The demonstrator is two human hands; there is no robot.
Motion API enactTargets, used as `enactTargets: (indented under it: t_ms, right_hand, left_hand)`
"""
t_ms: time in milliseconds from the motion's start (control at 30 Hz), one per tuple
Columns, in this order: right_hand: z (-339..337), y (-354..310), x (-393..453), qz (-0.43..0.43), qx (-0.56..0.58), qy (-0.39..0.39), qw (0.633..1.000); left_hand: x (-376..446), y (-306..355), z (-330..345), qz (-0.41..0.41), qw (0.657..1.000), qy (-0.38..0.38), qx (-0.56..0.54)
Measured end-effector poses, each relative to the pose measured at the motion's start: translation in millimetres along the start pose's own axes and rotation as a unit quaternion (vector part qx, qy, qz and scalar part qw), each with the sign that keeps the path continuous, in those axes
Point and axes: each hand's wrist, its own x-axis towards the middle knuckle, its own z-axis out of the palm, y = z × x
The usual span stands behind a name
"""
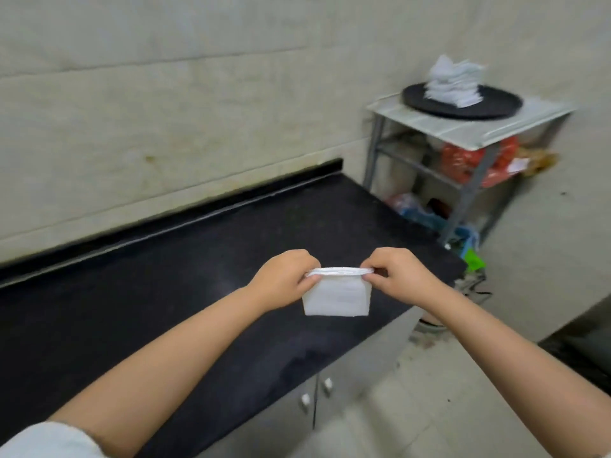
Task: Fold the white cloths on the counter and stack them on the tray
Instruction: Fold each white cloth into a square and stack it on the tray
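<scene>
Your left hand pinches one top corner of the folded white cloth, your right hand pinches the other, and it hangs above the black counter. Far right, the dark tray carries a stack of cloths on a small stand.

Not much to the outfit really: both forearms are bare all the way down, and the left hand and right hand have no gloves, rings or watch that I can make out. Well back from the left hand, up past the elbow, there's a white short sleeve, soft-looking fabric.
</scene>
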Motion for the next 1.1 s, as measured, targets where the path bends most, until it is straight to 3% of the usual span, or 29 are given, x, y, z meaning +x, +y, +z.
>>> enactTargets:
  t_ms: [267,533,700,900,1100]
  right_hand:
    - [-153.9,132.6,39.6,0.033,-0.077,0.093,0.992]
    - [-284.4,253.8,125.7,0.092,-0.035,0.131,0.986]
    - [-347.9,323.5,170.2,0.096,0.003,0.14,0.985]
    - [-399.4,399.9,240.5,0.059,0.013,0.155,0.986]
    - [-449.9,463.9,338.7,-0.022,0.078,0.16,0.984]
  left_hand:
    - [198.3,79.6,-26.2,0.084,0.993,0.085,-0.001]
    - [408.5,118.1,-46.7,0.068,0.985,0.156,-0.037]
    - [510.0,141.0,-63.9,0.019,0.976,0.188,-0.109]
    - [615.2,152.8,-76.7,-0.053,0.975,0.183,-0.116]
    - [707.4,153.1,-92.7,-0.139,0.944,0.281,-0.103]
